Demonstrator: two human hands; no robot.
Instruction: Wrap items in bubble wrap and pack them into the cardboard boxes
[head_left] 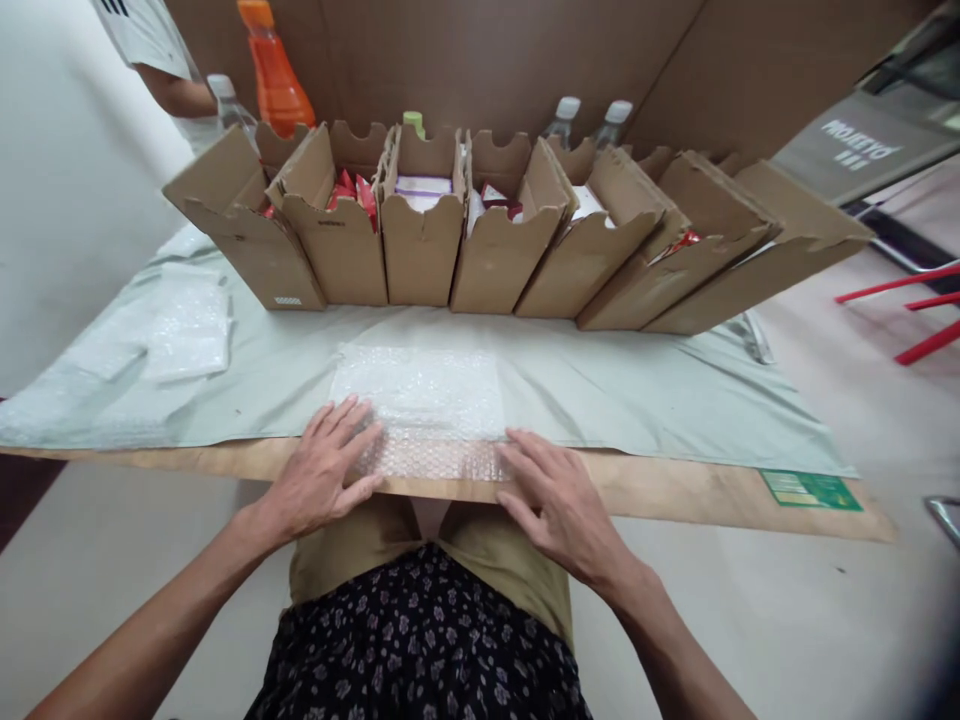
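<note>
A sheet of clear bubble wrap (420,395) lies flat at the front of the table, its near part over the bare wooden edge. My left hand (330,460) rests on its left side, fingers stretched out and slightly apart. On the opposite side my right hand (551,490) touches the near right corner with its fingertips, fingers extended. Neither hand grips anything. Whether the wrap is one layer or folded, I cannot tell.
Several open cardboard boxes (420,255) stand in a row behind, holding red and white packets. More bubble wrap (187,325) lies at the left. Behind the boxes are an orange bottle (279,85) and clear bottles. A person's arm (176,92) shows at upper left. A green label (810,490) marks the right edge.
</note>
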